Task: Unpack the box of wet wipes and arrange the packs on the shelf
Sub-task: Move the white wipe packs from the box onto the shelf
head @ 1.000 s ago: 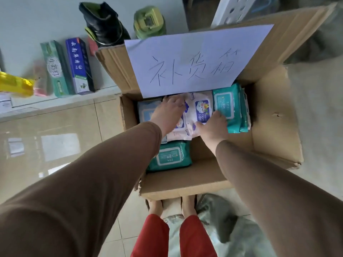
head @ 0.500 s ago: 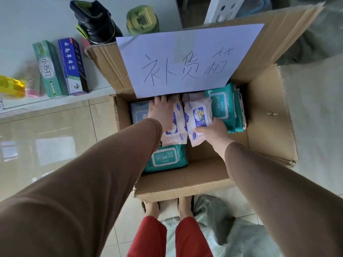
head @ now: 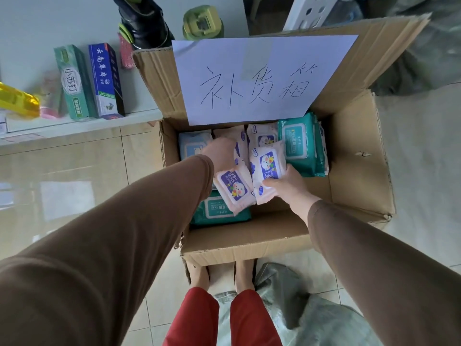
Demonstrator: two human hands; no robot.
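Observation:
An open cardboard box stands on the floor with a handwritten paper sign on its back flap. Inside, my left hand grips a pink baby wipes pack, lifted and tilted. My right hand pinches a second pink baby wipes pack beside it. More pink packs and a light blue pack stand at the back. Teal packs stand at the right, and one teal pack lies flat at the front left.
A low white shelf at the left holds two toothpaste boxes, a yellow packet, a black shoe and a green container. A grey plastic bag lies by my feet on the tiled floor.
Both hands have pulled up out of the row, each lifting one pink baby wipes pack toward me. The left pack has tilted over the flat teal pack.

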